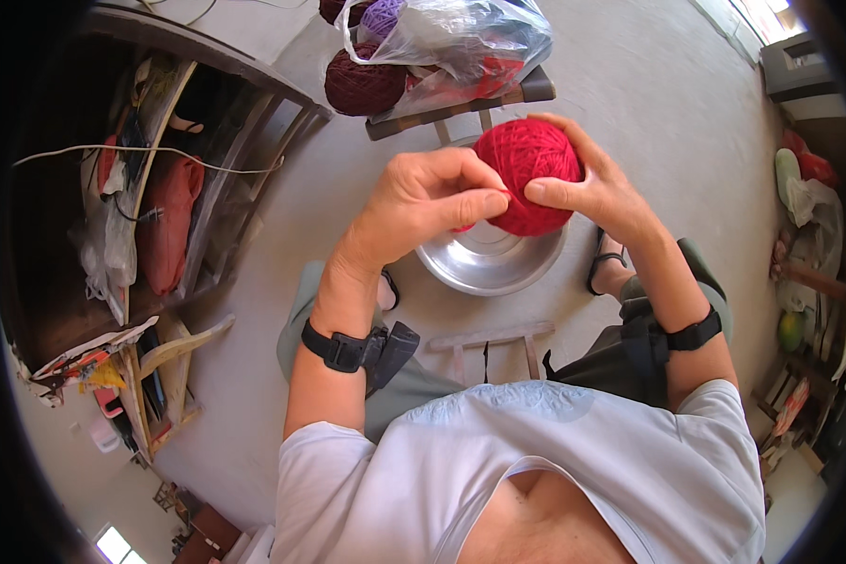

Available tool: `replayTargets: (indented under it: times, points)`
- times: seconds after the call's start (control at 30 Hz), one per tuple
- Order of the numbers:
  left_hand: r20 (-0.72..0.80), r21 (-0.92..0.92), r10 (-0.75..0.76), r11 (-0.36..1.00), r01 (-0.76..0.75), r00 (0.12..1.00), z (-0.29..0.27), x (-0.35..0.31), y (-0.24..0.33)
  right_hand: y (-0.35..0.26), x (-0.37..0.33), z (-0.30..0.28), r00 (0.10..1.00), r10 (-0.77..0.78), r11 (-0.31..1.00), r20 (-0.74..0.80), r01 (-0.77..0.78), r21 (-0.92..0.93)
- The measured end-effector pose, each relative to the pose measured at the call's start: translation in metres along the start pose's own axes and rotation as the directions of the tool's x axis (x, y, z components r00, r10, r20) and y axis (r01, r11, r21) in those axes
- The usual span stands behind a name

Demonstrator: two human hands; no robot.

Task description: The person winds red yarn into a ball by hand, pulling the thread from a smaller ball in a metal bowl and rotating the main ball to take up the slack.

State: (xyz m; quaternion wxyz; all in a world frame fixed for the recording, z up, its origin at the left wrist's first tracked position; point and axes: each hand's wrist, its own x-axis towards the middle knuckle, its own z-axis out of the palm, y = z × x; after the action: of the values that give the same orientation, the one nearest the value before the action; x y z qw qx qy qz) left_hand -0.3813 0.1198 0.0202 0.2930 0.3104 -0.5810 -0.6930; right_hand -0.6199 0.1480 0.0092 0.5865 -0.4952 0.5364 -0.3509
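A large ball of red yarn [533, 155] is cupped in my right hand [597, 183], thumb across its front and fingers over its far side. At the ball's left side, my left hand [428, 197] is closed in a pinch, thumb against forefinger, with a bit of red yarn [509, 195] at the fingertips. Below both hands a shiny metal basin [489, 263] stands on the floor between my feet. A little more red shows under my left hand, above the basin; its shape is mostly hidden.
Beyond the basin, a small stool [409, 125] bears a clear plastic bag [470, 47], a dark maroon yarn ball [365, 83] and a purple yarn ball [383, 17]. An open wooden cabinet [207, 188] stands at left. Wooden furniture with bags and clutter [808, 188] lines the right.
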Motion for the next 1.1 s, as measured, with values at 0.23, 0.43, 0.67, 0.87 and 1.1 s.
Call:
replayTargets:
  times: [0.23, 0.43, 0.67, 0.87, 1.1]
  points:
    - [-0.125, 0.101, 0.008, 0.995, 0.004, 0.992, 0.000, 0.001, 0.000, -0.004, -0.005, -0.001, 0.934, 0.177, 0.971, 0.310, -0.216, 0.099]
    - [-0.224, -0.023, 0.004, 1.000, -0.009, 0.975, -0.003, 0.007, -0.009, 0.014, -0.010, -0.026, 0.939, -0.044, 0.876, 0.342, -0.129, 0.466]
    - [0.015, 0.045, -0.275, 0.961, 0.275, 0.961, 0.017, 0.014, -0.024, 0.004, 0.003, -0.032, 0.974, -0.171, 0.636, -0.147, 0.223, 0.738]
    - [0.239, 0.027, -0.321, 0.946, 0.324, 0.916, 0.025, 0.008, -0.006, 0.007, 0.008, -0.016, 0.963, -0.025, 0.895, -0.269, 0.141, 0.422]
    - [0.113, -0.126, -0.115, 0.984, 0.129, 0.987, 0.008, -0.001, 0.006, 0.005, 0.005, -0.003, 0.990, -0.070, 0.997, -0.119, 0.075, 0.038]
